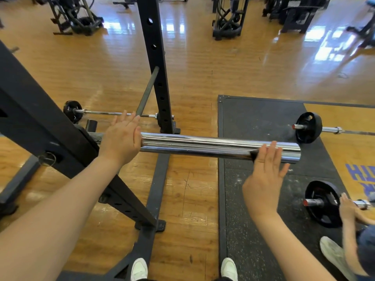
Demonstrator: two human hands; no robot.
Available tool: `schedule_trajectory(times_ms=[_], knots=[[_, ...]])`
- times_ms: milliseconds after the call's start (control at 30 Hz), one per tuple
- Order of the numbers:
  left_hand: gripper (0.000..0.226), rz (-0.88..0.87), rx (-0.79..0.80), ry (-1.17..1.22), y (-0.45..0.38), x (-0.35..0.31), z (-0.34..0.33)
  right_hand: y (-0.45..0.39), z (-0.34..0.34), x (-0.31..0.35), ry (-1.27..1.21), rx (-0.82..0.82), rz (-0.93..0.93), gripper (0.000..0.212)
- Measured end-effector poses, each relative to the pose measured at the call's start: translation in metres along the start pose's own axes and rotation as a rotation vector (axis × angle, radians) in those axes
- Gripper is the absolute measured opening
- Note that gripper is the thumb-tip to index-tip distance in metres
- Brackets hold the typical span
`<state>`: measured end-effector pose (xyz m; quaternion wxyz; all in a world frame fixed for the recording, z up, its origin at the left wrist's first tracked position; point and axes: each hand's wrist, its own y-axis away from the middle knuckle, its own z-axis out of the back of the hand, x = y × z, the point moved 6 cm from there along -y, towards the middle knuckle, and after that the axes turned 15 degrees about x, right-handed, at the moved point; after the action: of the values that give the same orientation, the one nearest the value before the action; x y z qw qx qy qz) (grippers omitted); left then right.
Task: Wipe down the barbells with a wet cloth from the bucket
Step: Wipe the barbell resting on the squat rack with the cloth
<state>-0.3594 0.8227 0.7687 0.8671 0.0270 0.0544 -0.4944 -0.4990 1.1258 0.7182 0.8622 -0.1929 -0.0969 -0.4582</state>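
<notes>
Both my flat hands, left hand [119, 139] and right hand [263, 179], are touching the chrome barbell sleeve [203, 146], its shaft hiding behind my left hand above the wood floor [192, 199].

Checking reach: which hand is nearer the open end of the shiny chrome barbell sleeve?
Right. The right hand touches the chrome barbell sleeve near its open end; the left hand is at the opposite end.

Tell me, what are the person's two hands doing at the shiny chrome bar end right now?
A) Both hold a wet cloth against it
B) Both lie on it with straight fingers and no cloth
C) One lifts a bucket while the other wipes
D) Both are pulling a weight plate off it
B: the left hand and right hand lie with straight fingers on the chrome barbell sleeve, and no cloth or bucket shows.
</notes>
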Motion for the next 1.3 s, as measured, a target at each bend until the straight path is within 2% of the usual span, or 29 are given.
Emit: schedule_trajectory(times_ms=[100, 267, 367, 500, 600, 700, 800, 900, 967, 1067, 1133, 1300], knots=[[0.070, -0.017, -0.007, 0.006, 0.000, 0.001, -0.001, -0.006, 0.007, 0.007, -0.006, -0.027, -0.056, 0.090], [0.061, -0.019, 0.004, 0.016, 0.000, 0.000, -0.001, -0.002, -0.004, 0.039, 0.083, 0.045, 0.152, 0.081], [0.059, -0.018, 0.011, 0.016, 0.000, 0.000, 0.000, -0.004, 0.007, 0.012, 0.085, 0.092, -0.006, 0.087], [0.059, -0.016, 0.005, 0.013, 0.001, 0.000, 0.001, -0.021, 0.023, 0.013, 0.076, 0.113, -0.148, 0.075], [0.059, -0.020, 0.008, 0.016, 0.001, -0.002, 0.001, -0.022, 0.018, 0.042, 0.150, 0.114, -0.027, 0.073], [0.060, -0.016, 0.019, 0.018, 0.002, -0.002, 0.001, -0.009, 0.006, 0.049, 0.217, 0.165, 0.092, 0.080], [0.061, -0.012, 0.029, 0.024, 0.002, -0.003, 0.002, -0.009, 0.016, 0.023, 0.226, 0.182, -0.034, 0.082], [0.062, -0.011, 0.044, 0.020, 0.000, -0.003, 0.002, -0.022, 0.027, 0.017, 0.218, 0.249, -0.147, 0.073], [0.063, -0.009, 0.052, 0.022, -0.001, -0.003, 0.004, -0.033, 0.029, 0.034, 0.264, 0.281, -0.126, 0.069], [0.064, 0.000, 0.066, 0.025, 0.000, -0.002, 0.003, -0.034, 0.023, 0.063, 0.310, 0.340, 0.042, 0.066], [0.064, 0.001, 0.062, 0.025, 0.000, -0.002, 0.003, -0.028, 0.021, 0.061, 0.332, 0.381, 0.082, 0.067], [0.064, 0.011, 0.074, 0.044, -0.002, -0.001, 0.001, -0.033, 0.038, 0.033, 0.345, 0.339, -0.098, 0.066]])
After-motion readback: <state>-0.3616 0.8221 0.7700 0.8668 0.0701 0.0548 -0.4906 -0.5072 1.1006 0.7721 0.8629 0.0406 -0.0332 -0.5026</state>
